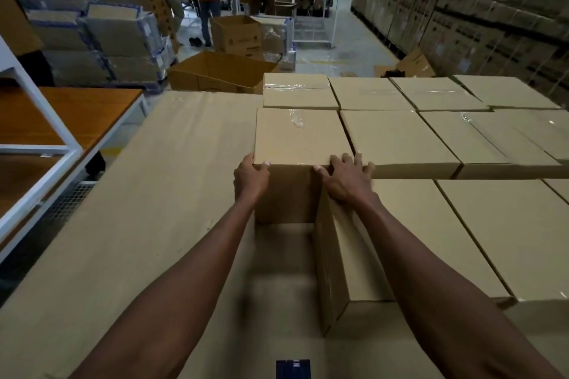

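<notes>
A sealed brown cardboard box (300, 135) stands at the left end of a row of similar boxes, on a big flat sheet of cardboard (160, 194). My left hand (251, 177) grips its near left corner, thumb on the top edge. My right hand (346, 180) lies at the box's near right corner, fingers spread over the top edge and reaching onto the neighbouring box (397, 141). A lower box (431, 237) lies under my right wrist.
More sealed boxes (443, 94) fill the right side in rows. A wooden table with a white frame (61, 120) stands at left. An open carton (221, 71) sits on the floor beyond. Three people work at benches at the back. Tall box stacks (492, 9) line the right wall.
</notes>
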A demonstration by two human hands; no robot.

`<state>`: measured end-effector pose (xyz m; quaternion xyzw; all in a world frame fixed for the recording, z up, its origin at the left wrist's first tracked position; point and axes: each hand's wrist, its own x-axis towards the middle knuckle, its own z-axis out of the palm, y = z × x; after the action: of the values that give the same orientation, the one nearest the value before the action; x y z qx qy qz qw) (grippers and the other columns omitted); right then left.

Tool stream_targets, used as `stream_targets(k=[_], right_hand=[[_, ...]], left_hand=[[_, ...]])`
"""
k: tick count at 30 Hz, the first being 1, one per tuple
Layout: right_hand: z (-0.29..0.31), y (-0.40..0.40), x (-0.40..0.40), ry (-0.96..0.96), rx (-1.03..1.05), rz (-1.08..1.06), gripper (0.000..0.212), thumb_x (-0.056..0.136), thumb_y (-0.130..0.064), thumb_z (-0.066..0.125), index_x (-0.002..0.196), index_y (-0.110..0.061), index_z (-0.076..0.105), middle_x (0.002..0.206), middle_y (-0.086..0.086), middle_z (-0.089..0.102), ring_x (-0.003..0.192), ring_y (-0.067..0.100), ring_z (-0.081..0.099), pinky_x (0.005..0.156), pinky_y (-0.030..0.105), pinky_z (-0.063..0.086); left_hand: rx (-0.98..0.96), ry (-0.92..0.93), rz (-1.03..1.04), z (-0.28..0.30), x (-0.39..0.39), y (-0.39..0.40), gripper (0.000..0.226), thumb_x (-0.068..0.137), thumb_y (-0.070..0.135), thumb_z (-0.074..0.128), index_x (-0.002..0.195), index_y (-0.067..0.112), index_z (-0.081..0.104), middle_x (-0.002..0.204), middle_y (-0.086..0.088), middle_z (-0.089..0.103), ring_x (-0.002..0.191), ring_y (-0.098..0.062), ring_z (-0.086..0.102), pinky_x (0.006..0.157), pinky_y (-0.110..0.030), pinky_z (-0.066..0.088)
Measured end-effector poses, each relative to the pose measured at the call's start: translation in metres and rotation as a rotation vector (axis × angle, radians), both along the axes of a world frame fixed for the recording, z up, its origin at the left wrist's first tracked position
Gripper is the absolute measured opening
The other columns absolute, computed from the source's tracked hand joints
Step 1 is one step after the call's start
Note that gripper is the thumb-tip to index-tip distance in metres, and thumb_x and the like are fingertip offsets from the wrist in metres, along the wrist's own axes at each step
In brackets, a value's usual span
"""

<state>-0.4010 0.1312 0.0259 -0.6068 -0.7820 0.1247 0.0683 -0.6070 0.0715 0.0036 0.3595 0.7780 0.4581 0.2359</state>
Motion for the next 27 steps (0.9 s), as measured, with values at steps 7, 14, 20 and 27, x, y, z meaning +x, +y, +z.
stream_targets(k=[7,14,20,27], right_hand=[[0.009,-0.017,-0.030,0.138,-0.033,0.032,0.060,0.104,-0.062,0.038,0.145,-0.023,0.055,0.160,0.012,0.040,0.153,0.042,0.025,0.123,0.061,0.006],[0.010,-0.035,-0.071,0.266,0.014,0.015,0.045,0.100,-0.053,0.055,0.131,-0.022,0.066,0.149,0.010,0.049,0.134,0.038,0.045,0.112,0.052,0.033],[-0.001,-0.044,-0.090,0.456,-0.055,-0.116,0.062,0.094,-0.054,0.064,0.143,-0.018,0.050,0.146,0.010,0.047,0.131,0.033,0.050,0.107,0.050,0.046],[-0.013,-0.060,-0.095,0.707,-0.203,-0.215,0.052,0.097,-0.049,0.065,0.137,-0.018,0.056,0.138,0.004,0.063,0.128,0.029,0.058,0.109,0.051,0.047]], left_hand=[[0.052,-0.034,0.074,-0.008,-0.044,-0.020,0.053,0.096,0.033,0.067,0.145,0.014,0.056,0.139,-0.010,0.063,0.124,-0.031,0.061,0.101,-0.048,0.054],[0.072,-0.078,0.170,-0.014,-0.087,-0.062,0.050,0.094,0.030,0.067,0.141,0.015,0.059,0.129,-0.005,0.066,0.115,-0.026,0.063,0.098,-0.039,0.053],[0.009,-0.071,0.170,-0.017,-0.126,-0.083,0.054,0.093,0.051,0.063,0.135,0.017,0.060,0.133,-0.008,0.065,0.117,-0.027,0.062,0.096,-0.037,0.050],[-0.009,-0.161,-0.037,-0.017,-0.138,-0.089,0.053,0.095,0.059,0.058,0.129,0.020,0.068,0.119,-0.002,0.072,0.110,-0.025,0.067,0.092,-0.043,0.057]])
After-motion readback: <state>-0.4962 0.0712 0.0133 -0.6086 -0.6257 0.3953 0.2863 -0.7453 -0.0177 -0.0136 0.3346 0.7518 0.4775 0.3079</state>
